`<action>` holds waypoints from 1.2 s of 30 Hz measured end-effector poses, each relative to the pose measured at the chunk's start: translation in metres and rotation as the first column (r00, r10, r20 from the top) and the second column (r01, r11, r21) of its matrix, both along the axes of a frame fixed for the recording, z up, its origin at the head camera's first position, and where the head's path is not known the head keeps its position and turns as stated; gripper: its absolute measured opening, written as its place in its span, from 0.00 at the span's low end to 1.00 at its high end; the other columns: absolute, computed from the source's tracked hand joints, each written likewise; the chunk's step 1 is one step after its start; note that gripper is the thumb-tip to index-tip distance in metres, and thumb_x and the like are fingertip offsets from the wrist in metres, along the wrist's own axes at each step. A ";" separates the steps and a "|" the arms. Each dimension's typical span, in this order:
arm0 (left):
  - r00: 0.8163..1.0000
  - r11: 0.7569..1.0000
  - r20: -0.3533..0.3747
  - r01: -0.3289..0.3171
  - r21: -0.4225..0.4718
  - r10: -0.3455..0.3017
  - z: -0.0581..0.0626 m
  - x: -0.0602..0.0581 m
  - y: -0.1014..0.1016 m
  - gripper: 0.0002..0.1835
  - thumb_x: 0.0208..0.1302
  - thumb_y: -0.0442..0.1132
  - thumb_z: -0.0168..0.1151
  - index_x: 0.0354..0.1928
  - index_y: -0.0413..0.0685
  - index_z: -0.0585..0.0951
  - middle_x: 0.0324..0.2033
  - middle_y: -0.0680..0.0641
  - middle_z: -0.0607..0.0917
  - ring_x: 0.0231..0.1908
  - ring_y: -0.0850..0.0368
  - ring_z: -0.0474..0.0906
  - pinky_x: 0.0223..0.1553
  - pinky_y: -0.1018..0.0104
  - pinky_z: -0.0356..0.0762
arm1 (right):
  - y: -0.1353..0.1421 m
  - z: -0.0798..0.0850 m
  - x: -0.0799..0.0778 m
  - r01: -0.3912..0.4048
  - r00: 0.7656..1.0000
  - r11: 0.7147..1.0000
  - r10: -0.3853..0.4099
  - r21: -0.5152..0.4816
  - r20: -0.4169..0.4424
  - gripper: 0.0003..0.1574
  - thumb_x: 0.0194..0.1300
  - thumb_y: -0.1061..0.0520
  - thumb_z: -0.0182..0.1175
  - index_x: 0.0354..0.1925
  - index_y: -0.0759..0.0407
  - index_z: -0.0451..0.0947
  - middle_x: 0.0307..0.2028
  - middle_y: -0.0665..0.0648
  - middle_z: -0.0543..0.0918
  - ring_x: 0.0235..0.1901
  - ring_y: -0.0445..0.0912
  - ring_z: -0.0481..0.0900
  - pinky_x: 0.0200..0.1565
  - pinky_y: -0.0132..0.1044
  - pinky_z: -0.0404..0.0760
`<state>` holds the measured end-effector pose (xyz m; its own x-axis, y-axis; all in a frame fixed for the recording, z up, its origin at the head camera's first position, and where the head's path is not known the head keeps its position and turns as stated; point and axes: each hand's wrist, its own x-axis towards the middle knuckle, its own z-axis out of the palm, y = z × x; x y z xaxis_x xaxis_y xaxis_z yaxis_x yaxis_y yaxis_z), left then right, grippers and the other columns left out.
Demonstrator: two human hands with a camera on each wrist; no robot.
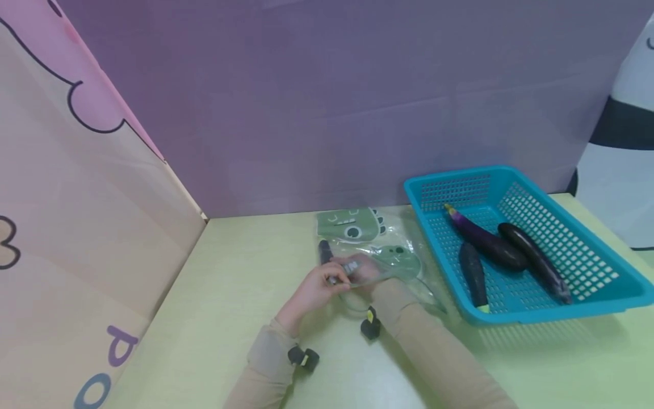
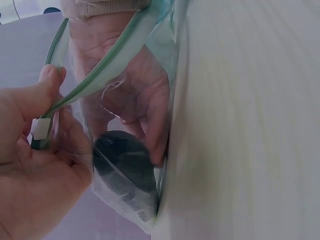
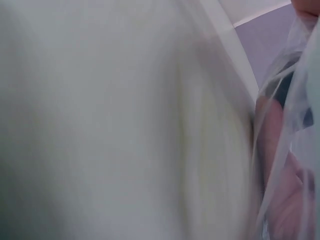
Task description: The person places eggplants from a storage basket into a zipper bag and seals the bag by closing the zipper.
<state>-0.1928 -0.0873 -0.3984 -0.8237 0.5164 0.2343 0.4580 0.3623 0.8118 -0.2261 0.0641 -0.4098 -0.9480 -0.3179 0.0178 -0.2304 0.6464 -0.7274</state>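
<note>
At the left of the clear, green-printed plastic bag (image 1: 398,260), the left hand (image 1: 313,289) pinches its green rim (image 2: 106,61); inside the bag, a dark, rounded, eggplant-like vegetable (image 2: 122,157) lies by the right hand (image 2: 150,92), whose grip I cannot tell. Holding the rim wide should prevent snagging.

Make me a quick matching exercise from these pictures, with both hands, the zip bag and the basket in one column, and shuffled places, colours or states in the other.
1. left hand
2. plastic basket
3. right hand
4. zip bag

A. clear with green print
B. inside the zip bag
C. pinching the zip bag
D. turquoise

Pairs: 1-C, 2-D, 3-B, 4-A
</note>
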 end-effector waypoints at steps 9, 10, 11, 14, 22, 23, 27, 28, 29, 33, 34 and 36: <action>0.998 0.999 0.065 -0.001 -0.039 0.003 -0.005 0.001 -0.002 0.02 0.53 0.28 0.62 0.29 0.39 0.81 0.40 0.43 0.82 0.46 0.52 0.75 0.53 0.62 0.72 | -0.005 -0.001 0.004 0.098 0.981 0.995 -0.101 0.028 0.168 0.24 0.64 0.41 0.53 0.25 0.57 0.81 0.22 0.53 0.82 0.24 0.43 0.76 0.33 0.32 0.76; 0.997 0.999 0.074 -0.003 -0.044 0.007 -0.005 0.002 -0.003 0.02 0.53 0.28 0.62 0.30 0.39 0.81 0.40 0.44 0.82 0.46 0.53 0.75 0.52 0.62 0.73 | -0.005 -0.001 0.004 0.100 0.978 0.994 -0.105 0.034 0.179 0.25 0.64 0.40 0.53 0.24 0.56 0.81 0.22 0.52 0.82 0.24 0.43 0.76 0.33 0.32 0.76; 0.996 0.999 0.084 -0.007 -0.051 0.011 -0.006 0.002 -0.003 0.02 0.53 0.29 0.62 0.30 0.39 0.81 0.40 0.44 0.82 0.45 0.53 0.75 0.52 0.63 0.73 | -0.005 -0.001 0.004 0.102 0.976 0.994 -0.107 0.035 0.188 0.26 0.64 0.39 0.53 0.24 0.56 0.81 0.22 0.52 0.82 0.25 0.43 0.76 0.34 0.32 0.75; 0.994 0.998 0.107 -0.010 -0.062 0.016 -0.008 0.002 -0.003 0.02 0.54 0.30 0.62 0.30 0.39 0.81 0.39 0.44 0.81 0.43 0.56 0.75 0.50 0.65 0.73 | -0.005 -0.002 0.004 0.092 0.979 0.995 -0.100 0.048 0.180 0.27 0.64 0.38 0.52 0.24 0.57 0.81 0.21 0.52 0.82 0.25 0.43 0.76 0.34 0.32 0.75; 0.994 0.997 0.111 -0.015 -0.073 0.023 -0.008 0.001 -0.003 0.03 0.54 0.31 0.63 0.30 0.38 0.81 0.40 0.44 0.81 0.44 0.56 0.75 0.49 0.67 0.73 | -0.004 -0.002 0.005 0.094 0.981 0.995 -0.100 0.040 0.169 0.27 0.63 0.39 0.53 0.23 0.57 0.81 0.22 0.52 0.83 0.26 0.43 0.77 0.38 0.36 0.77; 0.993 0.997 0.115 -0.018 -0.075 0.026 -0.008 0.001 -0.003 0.03 0.54 0.31 0.63 0.30 0.38 0.81 0.40 0.44 0.81 0.43 0.55 0.75 0.48 0.66 0.73 | -0.004 -0.003 0.005 0.092 0.983 0.995 -0.098 0.047 0.152 0.26 0.63 0.39 0.53 0.23 0.57 0.81 0.23 0.53 0.83 0.26 0.43 0.77 0.38 0.37 0.77; 0.992 0.997 0.123 -0.025 -0.078 0.034 -0.007 0.002 -0.003 0.03 0.54 0.32 0.63 0.30 0.38 0.81 0.41 0.43 0.82 0.43 0.55 0.76 0.48 0.66 0.74 | -0.005 -0.005 0.005 0.073 0.992 0.995 -0.080 0.074 0.095 0.25 0.64 0.42 0.53 0.24 0.58 0.81 0.25 0.55 0.84 0.27 0.44 0.78 0.40 0.39 0.77; 0.992 0.997 0.125 -0.026 -0.078 0.036 -0.007 0.002 -0.003 0.03 0.54 0.32 0.63 0.30 0.38 0.81 0.41 0.43 0.82 0.43 0.55 0.76 0.47 0.67 0.74 | -0.005 -0.005 0.004 0.065 0.994 0.994 -0.071 0.086 0.079 0.24 0.65 0.43 0.53 0.24 0.59 0.81 0.26 0.56 0.84 0.28 0.45 0.78 0.40 0.38 0.77; 0.992 0.997 0.124 -0.025 -0.073 0.034 -0.007 0.002 -0.003 0.03 0.54 0.32 0.63 0.30 0.38 0.81 0.43 0.43 0.82 0.44 0.54 0.76 0.48 0.67 0.74 | -0.005 -0.006 0.004 0.066 0.995 0.992 -0.073 0.106 0.066 0.24 0.65 0.44 0.52 0.25 0.60 0.81 0.26 0.57 0.84 0.28 0.45 0.78 0.39 0.38 0.78; 0.990 0.997 0.133 -0.030 -0.075 0.040 -0.008 0.002 -0.002 0.03 0.55 0.32 0.63 0.30 0.38 0.81 0.42 0.43 0.82 0.43 0.54 0.76 0.47 0.66 0.74 | -0.001 -0.047 -0.024 0.067 0.997 0.992 -0.071 0.105 0.031 0.29 0.64 0.37 0.50 0.25 0.57 0.81 0.26 0.56 0.84 0.27 0.47 0.77 0.34 0.37 0.77; 0.990 0.997 0.134 -0.031 -0.074 0.040 -0.008 0.001 -0.002 0.03 0.55 0.32 0.63 0.30 0.38 0.81 0.43 0.43 0.82 0.43 0.54 0.76 0.47 0.65 0.74 | 0.000 -0.062 -0.033 0.065 0.998 0.994 -0.066 0.091 0.003 0.32 0.64 0.33 0.48 0.24 0.55 0.81 0.24 0.55 0.83 0.25 0.45 0.76 0.31 0.36 0.76; 0.990 0.997 0.132 -0.031 -0.073 0.040 -0.008 0.001 -0.002 0.03 0.55 0.33 0.63 0.30 0.39 0.81 0.44 0.43 0.82 0.45 0.52 0.76 0.48 0.62 0.74 | 0.004 -0.093 -0.051 0.067 0.997 0.996 -0.064 0.066 -0.047 0.38 0.60 0.24 0.42 0.20 0.49 0.79 0.20 0.50 0.80 0.21 0.42 0.73 0.26 0.34 0.72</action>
